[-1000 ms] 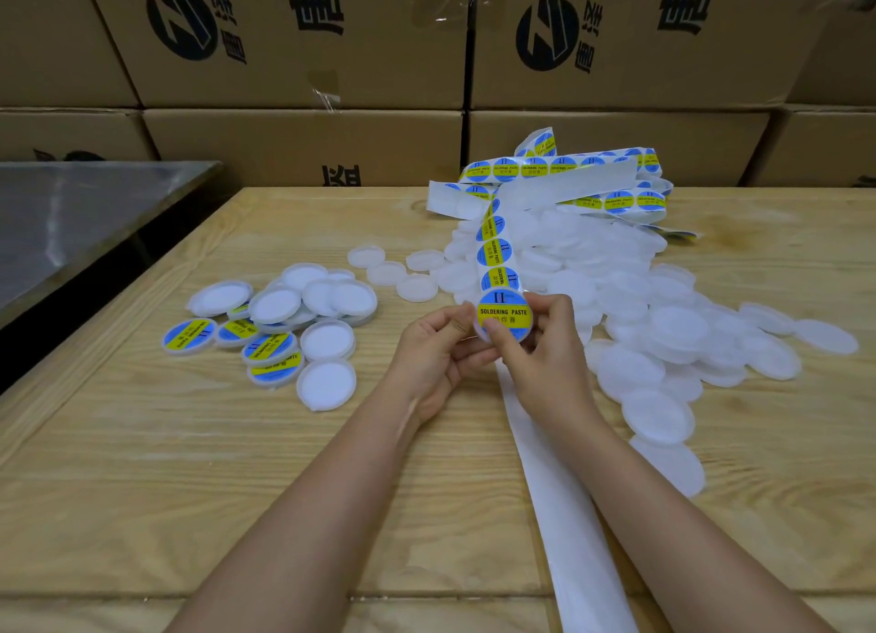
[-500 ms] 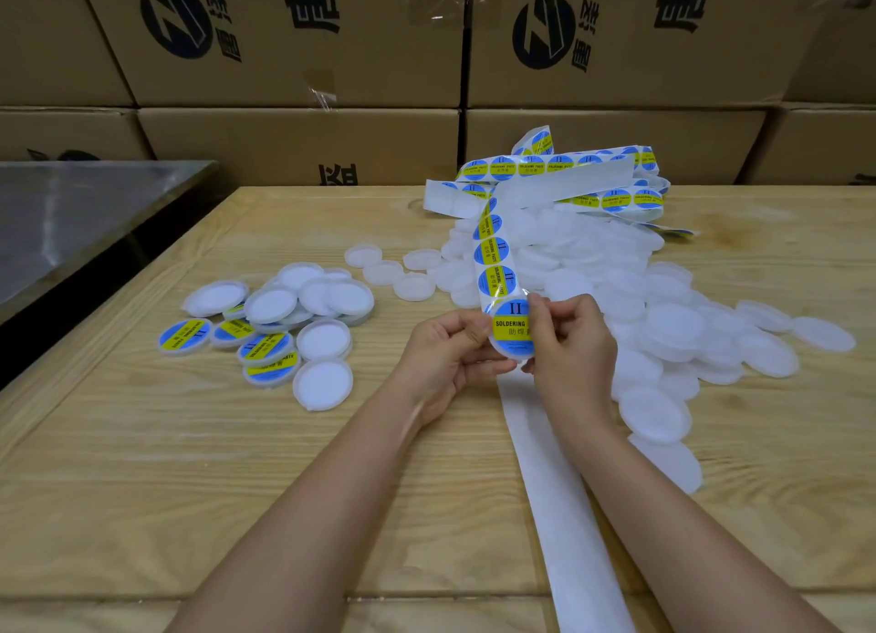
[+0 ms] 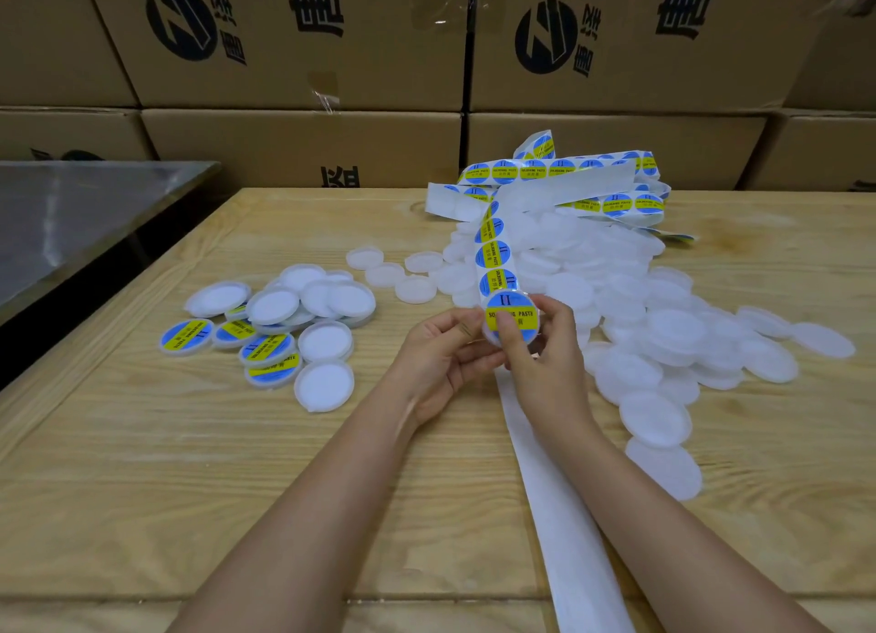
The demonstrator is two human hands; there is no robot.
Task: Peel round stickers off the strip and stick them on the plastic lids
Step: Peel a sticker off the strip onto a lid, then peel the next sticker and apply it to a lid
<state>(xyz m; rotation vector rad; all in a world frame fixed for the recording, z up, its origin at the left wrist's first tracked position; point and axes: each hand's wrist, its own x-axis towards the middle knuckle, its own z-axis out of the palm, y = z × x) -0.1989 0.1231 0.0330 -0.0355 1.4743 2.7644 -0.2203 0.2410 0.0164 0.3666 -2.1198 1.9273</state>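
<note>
A white plastic lid with a blue and yellow round sticker (image 3: 519, 317) on its face is held up between both hands at the table's middle. My left hand (image 3: 441, 357) grips its left rim. My right hand (image 3: 545, 353) holds its right side, thumb pressing across the sticker. The sticker strip (image 3: 493, 253) runs from the lid back to a tangled heap (image 3: 569, 177). Its bare white backing (image 3: 559, 514) trails toward me under my right arm. Plain lids (image 3: 663, 329) are heaped on the right.
Stickered and plain lids (image 3: 270, 329) lie in a cluster on the left of the wooden table (image 3: 189, 490). Cardboard boxes (image 3: 303, 40) are stacked along the back. A grey metal surface (image 3: 71, 215) stands at the far left.
The lid was turned edge-on half a second ago while the right hand worked at the sticker. Now it faces up flat again, and the right thumb lies across the sticker.
</note>
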